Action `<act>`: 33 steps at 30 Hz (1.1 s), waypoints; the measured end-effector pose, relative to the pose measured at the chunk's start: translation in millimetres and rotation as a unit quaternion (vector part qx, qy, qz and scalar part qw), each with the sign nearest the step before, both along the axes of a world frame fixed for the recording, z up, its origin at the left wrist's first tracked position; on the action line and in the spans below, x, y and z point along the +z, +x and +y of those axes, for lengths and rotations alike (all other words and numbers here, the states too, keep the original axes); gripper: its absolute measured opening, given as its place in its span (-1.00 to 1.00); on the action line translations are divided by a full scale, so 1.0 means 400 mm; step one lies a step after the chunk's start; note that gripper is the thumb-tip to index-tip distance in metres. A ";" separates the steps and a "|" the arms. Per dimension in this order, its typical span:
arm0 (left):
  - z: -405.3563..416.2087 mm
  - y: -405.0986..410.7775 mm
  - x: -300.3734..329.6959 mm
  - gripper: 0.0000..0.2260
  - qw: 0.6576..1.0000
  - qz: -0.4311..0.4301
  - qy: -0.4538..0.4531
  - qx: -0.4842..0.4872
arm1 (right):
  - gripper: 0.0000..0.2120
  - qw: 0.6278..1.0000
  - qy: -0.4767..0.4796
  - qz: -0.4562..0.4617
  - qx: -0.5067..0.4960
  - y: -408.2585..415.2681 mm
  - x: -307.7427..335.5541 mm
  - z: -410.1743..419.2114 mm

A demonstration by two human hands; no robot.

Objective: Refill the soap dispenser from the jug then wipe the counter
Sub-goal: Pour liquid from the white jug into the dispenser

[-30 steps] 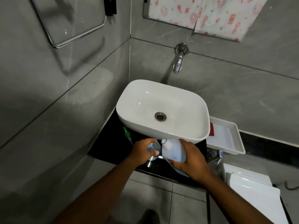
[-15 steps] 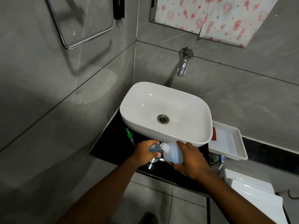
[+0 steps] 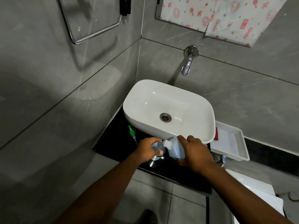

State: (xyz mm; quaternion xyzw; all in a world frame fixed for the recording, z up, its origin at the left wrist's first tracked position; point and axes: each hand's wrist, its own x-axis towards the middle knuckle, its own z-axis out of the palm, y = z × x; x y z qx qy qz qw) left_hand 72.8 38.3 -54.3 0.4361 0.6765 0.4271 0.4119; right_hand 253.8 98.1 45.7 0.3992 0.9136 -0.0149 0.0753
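My right hand (image 3: 195,153) grips a translucent jug (image 3: 175,149) of blue liquid, tipped to the left so its white neck meets the open mouth of the soap dispenser (image 3: 157,147). My left hand (image 3: 148,150) is wrapped around the clear dispenser, which stands on the black counter (image 3: 116,139) in front of the basin and shows blue liquid inside. The green pump head (image 3: 131,131) with its tube lies on the counter to the left, apart from the dispenser.
A white basin (image 3: 168,110) sits on the counter under a chrome wall tap (image 3: 187,62). A white tray (image 3: 231,143) with a red item (image 3: 216,135) lies to the right. Grey tiled walls close in at left and behind; a small chrome valve (image 3: 221,160) lies under the tray.
The jug has tilted further toward the dispenser, its neck now at the dispenser's mouth. Both hands stay in front of the basin; the camera has shifted slightly.
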 end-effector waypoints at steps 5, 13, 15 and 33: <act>0.001 0.000 0.000 -0.60 1.000 -0.009 0.000 -0.003 | -0.22 1.000 0.011 -0.021 0.008 -0.012 0.017 0.001; -0.003 0.000 0.007 -0.61 1.000 -0.014 -0.005 -0.008 | -0.21 0.999 0.022 -0.047 0.014 -0.025 0.032 0.006; -0.004 0.000 0.009 -0.61 1.000 -0.019 -0.009 -0.009 | -0.21 0.998 0.023 -0.053 0.015 -0.027 0.036 0.007; -0.008 0.002 0.020 -0.63 0.999 -0.031 -0.016 -0.007 | -0.18 0.995 0.024 -0.089 0.032 -0.044 0.056 0.016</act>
